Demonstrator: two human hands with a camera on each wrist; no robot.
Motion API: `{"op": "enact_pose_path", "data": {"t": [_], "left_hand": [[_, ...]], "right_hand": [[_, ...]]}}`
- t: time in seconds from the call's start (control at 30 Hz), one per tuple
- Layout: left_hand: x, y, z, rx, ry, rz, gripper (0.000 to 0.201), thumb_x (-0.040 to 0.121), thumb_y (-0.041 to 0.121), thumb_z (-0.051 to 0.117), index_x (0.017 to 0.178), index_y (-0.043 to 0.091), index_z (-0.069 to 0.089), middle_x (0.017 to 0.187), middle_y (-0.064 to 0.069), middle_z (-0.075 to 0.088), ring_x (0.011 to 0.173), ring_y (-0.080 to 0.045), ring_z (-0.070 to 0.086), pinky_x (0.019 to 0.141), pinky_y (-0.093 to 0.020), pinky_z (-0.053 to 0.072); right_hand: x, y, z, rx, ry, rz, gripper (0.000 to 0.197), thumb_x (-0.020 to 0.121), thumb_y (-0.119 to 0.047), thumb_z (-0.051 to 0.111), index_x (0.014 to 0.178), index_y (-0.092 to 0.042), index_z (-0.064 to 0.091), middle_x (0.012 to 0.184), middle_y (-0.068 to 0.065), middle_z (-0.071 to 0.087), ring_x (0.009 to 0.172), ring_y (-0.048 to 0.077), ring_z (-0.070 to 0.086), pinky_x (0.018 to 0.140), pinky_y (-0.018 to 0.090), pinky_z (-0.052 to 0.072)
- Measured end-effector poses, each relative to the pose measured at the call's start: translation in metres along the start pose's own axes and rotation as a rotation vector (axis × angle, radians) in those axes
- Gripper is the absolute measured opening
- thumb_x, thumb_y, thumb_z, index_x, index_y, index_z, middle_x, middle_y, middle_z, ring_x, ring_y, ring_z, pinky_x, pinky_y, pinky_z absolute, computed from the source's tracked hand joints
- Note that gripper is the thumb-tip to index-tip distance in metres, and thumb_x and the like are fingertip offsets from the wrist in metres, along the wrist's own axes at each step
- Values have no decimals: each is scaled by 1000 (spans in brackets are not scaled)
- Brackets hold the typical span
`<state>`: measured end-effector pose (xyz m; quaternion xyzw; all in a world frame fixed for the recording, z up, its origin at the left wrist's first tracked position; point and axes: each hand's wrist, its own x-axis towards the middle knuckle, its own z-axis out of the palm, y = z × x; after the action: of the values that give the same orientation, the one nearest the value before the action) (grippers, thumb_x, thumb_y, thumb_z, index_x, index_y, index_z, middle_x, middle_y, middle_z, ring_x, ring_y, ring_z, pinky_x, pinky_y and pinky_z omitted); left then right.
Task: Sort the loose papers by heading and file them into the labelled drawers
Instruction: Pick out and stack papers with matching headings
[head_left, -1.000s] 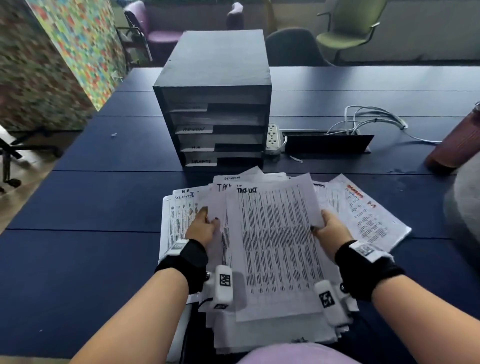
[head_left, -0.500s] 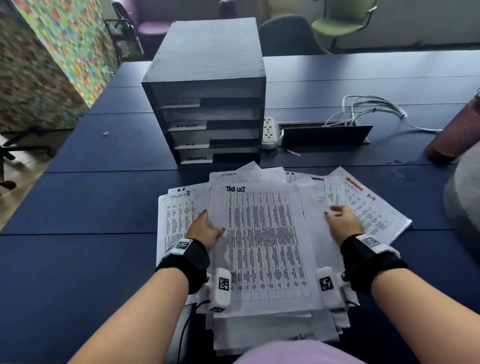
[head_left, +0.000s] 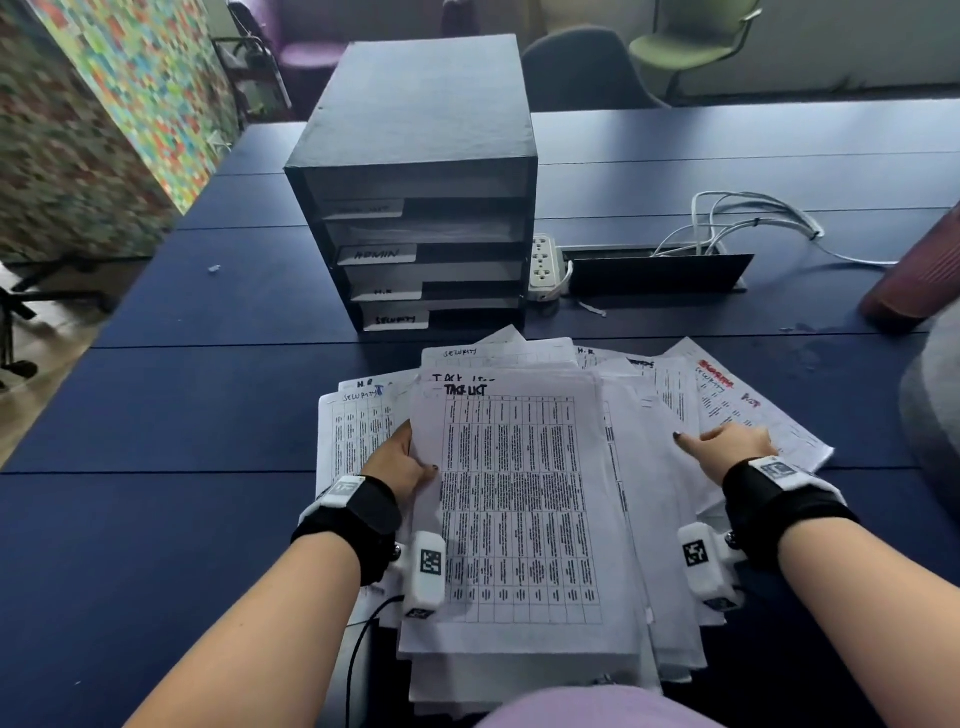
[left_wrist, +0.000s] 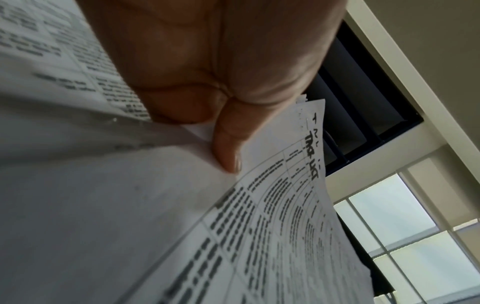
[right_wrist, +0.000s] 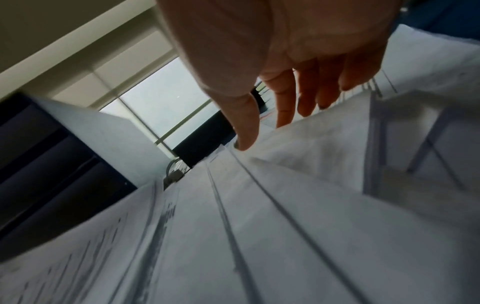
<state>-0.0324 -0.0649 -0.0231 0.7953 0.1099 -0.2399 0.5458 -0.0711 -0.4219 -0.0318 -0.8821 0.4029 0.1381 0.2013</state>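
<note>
A dark drawer unit (head_left: 415, 135) with white labels, ADMIN (head_left: 377, 254) among them, stands at the table's middle. In front of it spreads a heap of loose printed papers (head_left: 670, 395). On top lies a sheet headed TASK LIST (head_left: 519, 499), seen also in the left wrist view (left_wrist: 272, 216). My left hand (head_left: 400, 460) pinches that sheet's left edge between thumb (left_wrist: 228, 144) and fingers. My right hand (head_left: 727, 441) hovers with straight fingers (right_wrist: 285, 102) over the papers on the right, holding nothing.
A white power strip (head_left: 543, 265), a black cable tray (head_left: 660, 273) and white cables (head_left: 753, 218) lie right of the drawers. A maroon bottle (head_left: 919, 275) stands at the far right. Chairs (head_left: 685, 31) line the table's far side. A colourful panel (head_left: 104, 104) stands left.
The TASK LIST sheet has come down flat onto the pile. My right hand let go of its right edge and moved right; the left hand still pinches the left edge.
</note>
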Motion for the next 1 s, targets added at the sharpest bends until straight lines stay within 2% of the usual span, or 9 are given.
{"op": "enact_pose_path", "data": {"t": [0.1, 0.23, 0.3, 0.43, 0.57, 0.63, 0.77, 0.9, 1.0], "left_hand": [[2, 1, -4, -36, 4, -23, 53, 79, -20, 50, 109, 23, 54, 98, -1, 64, 95, -23, 60, 76, -32, 49], [5, 2, -3, -82, 10, -31, 43, 80, -15, 56, 109, 17, 54, 102, -6, 64, 96, -27, 60, 86, -41, 51], [5, 2, 0, -105, 1, -20, 37, 83, -10, 58, 111, 13, 52, 106, -11, 63, 93, -26, 60, 82, -39, 52], [4, -2, -1, -146, 36, -47, 32, 86, -7, 56, 112, 11, 51, 111, -14, 61, 100, -31, 57, 90, -43, 48], [5, -6, -7, -193, 71, -68, 36, 85, -10, 55, 116, 10, 52, 111, -15, 60, 90, -28, 57, 80, -39, 48], [4, -7, -10, -187, 77, -80, 37, 85, -7, 57, 119, 7, 51, 110, -13, 60, 86, -24, 57, 76, -36, 47], [4, -8, -10, -168, 70, -92, 38, 85, -6, 58, 121, 4, 49, 114, -17, 60, 90, -27, 58, 85, -40, 47], [1, -8, -7, -147, 86, -60, 40, 87, -8, 54, 125, -1, 46, 117, -18, 60, 94, -27, 57, 89, -40, 48], [0, -8, -6, -162, 95, -47, 38, 87, -10, 53, 124, 1, 47, 108, -12, 60, 89, -25, 58, 84, -37, 48]], "right_hand": [[-2, -1, -3, 92, -81, -43, 43, 85, -40, 62, 105, -3, 65, 107, 19, 65, 100, 33, 58, 78, 29, 42], [-12, -7, -2, 217, -63, -33, 44, 88, -25, 61, 121, 2, 53, 121, 20, 58, 113, 36, 53, 89, 33, 40], [-12, -10, 2, 209, -79, -53, 40, 88, -23, 60, 119, 2, 54, 121, 22, 58, 112, 37, 53, 89, 34, 41], [-10, -11, 7, 209, -128, -129, 33, 88, -23, 59, 116, -5, 59, 113, 18, 63, 105, 34, 57, 89, 35, 45], [-14, -6, 13, 262, -210, -148, 34, 87, -24, 61, 111, 0, 61, 111, 19, 65, 101, 36, 61, 89, 40, 49], [-21, -9, 15, 166, -218, -156, 36, 91, -27, 54, 115, 0, 58, 113, 19, 63, 106, 34, 58, 90, 35, 46], [-30, -15, 12, 41, -133, -155, 41, 93, -25, 51, 127, -3, 46, 118, 21, 59, 110, 35, 55, 88, 33, 42], [-35, -11, 0, -68, -6, -145, 35, 88, -26, 60, 113, -5, 48, 111, 19, 61, 104, 35, 57, 81, 34, 43], [-35, -9, -5, -130, 24, -146, 40, 85, -27, 64, 112, -4, 46, 107, 17, 62, 100, 34, 59, 76, 34, 43]]}}
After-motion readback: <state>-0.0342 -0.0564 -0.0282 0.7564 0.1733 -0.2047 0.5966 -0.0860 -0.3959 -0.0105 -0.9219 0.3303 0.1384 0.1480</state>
